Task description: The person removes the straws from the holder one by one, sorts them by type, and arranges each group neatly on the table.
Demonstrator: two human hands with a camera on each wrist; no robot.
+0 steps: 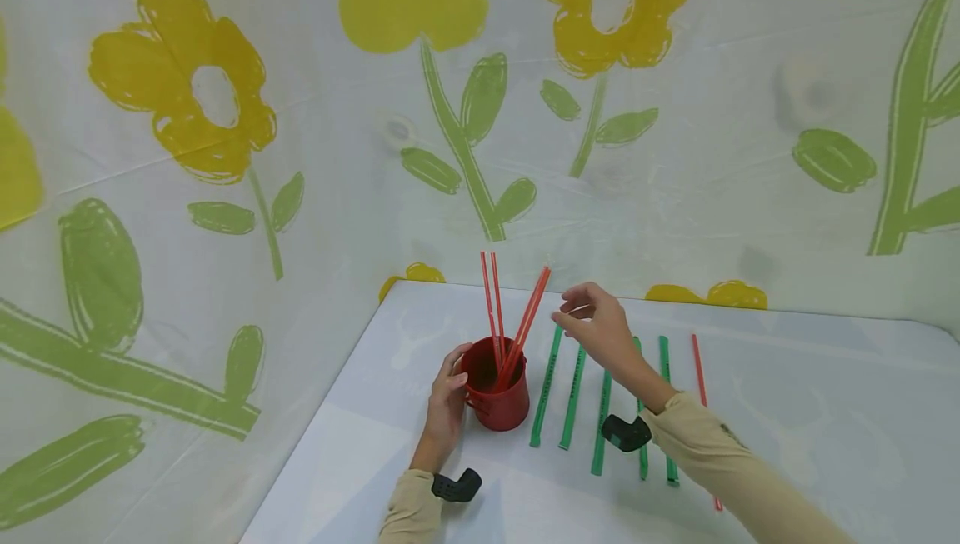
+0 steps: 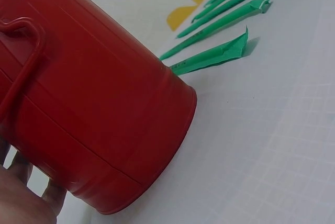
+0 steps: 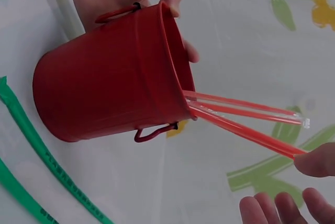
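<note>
Gripping red bucket at rim and wall: left hand. Right hand free, loosely curved beside red straws leaning in bucket on tabletop. Straws probably light, slick, easily bent; best pinched near upper ends.

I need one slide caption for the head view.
Left hand holds a red bucket of red straws; right hand hovers near green-wrapped straws.
</note>
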